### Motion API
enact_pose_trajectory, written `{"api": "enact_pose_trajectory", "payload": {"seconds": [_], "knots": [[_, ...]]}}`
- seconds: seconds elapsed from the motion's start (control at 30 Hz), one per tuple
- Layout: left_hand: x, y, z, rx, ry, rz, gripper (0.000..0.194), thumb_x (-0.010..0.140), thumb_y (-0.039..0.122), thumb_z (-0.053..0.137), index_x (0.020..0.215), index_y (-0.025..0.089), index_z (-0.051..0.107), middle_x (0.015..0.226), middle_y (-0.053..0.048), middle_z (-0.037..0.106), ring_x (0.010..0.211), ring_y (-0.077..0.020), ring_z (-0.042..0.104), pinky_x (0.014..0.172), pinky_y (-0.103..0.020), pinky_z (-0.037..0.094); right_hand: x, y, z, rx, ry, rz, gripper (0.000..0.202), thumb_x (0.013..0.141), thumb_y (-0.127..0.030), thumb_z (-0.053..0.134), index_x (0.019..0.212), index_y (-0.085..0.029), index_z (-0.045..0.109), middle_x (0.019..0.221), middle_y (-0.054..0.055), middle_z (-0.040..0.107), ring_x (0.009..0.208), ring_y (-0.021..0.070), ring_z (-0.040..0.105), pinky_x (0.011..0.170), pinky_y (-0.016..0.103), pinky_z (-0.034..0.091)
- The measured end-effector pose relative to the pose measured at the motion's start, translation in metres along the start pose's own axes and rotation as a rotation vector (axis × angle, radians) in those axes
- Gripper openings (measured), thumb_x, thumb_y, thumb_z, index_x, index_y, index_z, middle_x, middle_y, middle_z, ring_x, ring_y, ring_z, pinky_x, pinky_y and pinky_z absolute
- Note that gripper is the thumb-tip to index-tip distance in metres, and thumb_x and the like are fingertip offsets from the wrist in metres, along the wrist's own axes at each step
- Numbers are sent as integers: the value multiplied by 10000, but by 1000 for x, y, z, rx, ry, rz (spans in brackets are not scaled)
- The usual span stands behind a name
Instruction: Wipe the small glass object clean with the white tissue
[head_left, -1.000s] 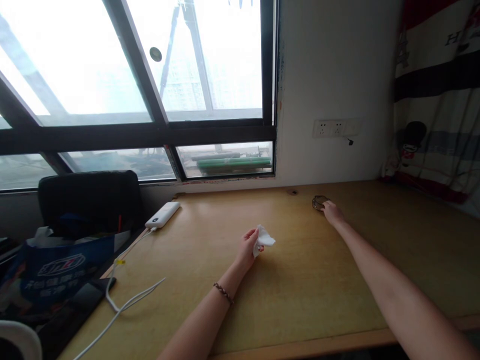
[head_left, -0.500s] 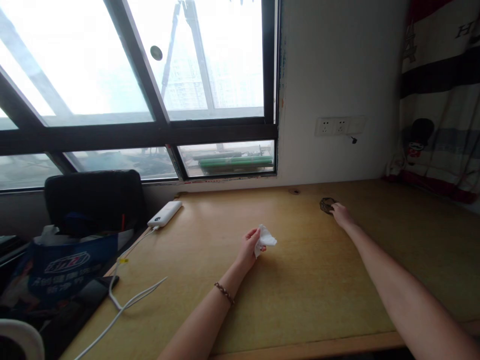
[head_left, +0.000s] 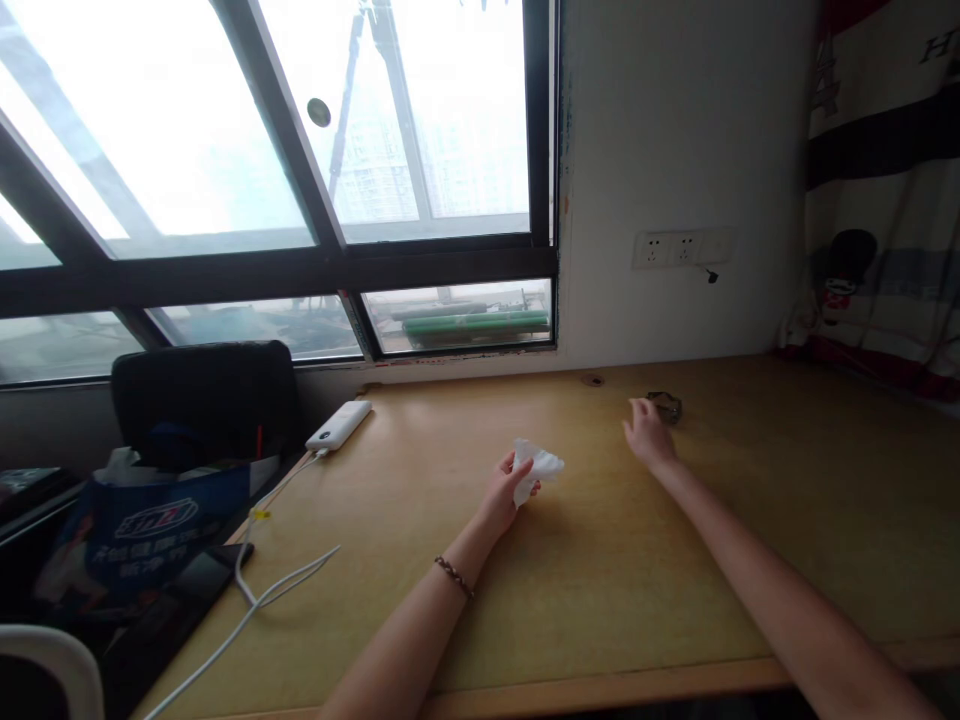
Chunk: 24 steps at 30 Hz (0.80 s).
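Observation:
My left hand (head_left: 515,484) is closed on a crumpled white tissue (head_left: 541,464), held over the middle of the table. The tissue sticks out between thumb and fingers to the right. Farther right, my right hand (head_left: 649,436) reaches over the tabletop with its fingers loosely stretched and nothing visible in them. Just behind it lies a small dark, partly see-through object (head_left: 666,405). The hand partly covers this object, and its exact kind is unclear.
On the wooden table (head_left: 600,580), a white power bank (head_left: 339,426) lies at the left edge with a white cable (head_left: 247,615) attached. A dark chair (head_left: 206,395) and a blue bag (head_left: 154,520) stand left. Wall sockets (head_left: 682,248) and a curtain (head_left: 885,200) are behind.
My right hand has let go of the dark object and moved left of it, nearer the camera. The object stays on the table. My left hand keeps the tissue, barely shifted.

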<state>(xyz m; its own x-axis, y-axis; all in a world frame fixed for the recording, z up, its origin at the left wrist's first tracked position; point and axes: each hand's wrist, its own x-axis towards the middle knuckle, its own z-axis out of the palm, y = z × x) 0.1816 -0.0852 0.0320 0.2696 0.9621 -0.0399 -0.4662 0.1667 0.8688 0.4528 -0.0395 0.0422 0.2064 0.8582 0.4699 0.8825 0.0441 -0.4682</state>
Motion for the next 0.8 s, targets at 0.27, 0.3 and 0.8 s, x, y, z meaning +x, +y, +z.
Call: {"api": "enact_pose_trajectory", "payload": {"seconds": [0.27, 0.3, 0.8], "knots": [[-13, -4, 1, -56, -139, -110, 310, 655, 265, 631, 915, 115, 555, 790, -95, 617, 590, -155, 582, 535, -272, 473, -99, -106, 31, 821, -290, -7, 595, 600, -372, 645, 1126, -201, 427, 1044, 74, 570, 889, 193, 564, 746, 317, 460], [-14, -4, 1, -69, -148, -137, 307, 667, 281, 616, 913, 105, 562, 794, -107, 619, 596, -168, 585, 541, -291, 479, -102, -106, 31, 840, -294, 13, 599, 577, -361, 665, 1108, -199, 441, 1019, 67, 583, 882, 196, 566, 754, 322, 458], [-3, -15, 0, -50, 87, -31, 330, 634, 382, 644, 788, 95, 595, 636, -57, 623, 510, -135, 562, 489, -229, 425, -92, -86, 33, 1391, -302, 451, 344, 529, -337, 703, 806, -154, 612, 786, 45, 661, 670, 195, 607, 619, 316, 479]]}}
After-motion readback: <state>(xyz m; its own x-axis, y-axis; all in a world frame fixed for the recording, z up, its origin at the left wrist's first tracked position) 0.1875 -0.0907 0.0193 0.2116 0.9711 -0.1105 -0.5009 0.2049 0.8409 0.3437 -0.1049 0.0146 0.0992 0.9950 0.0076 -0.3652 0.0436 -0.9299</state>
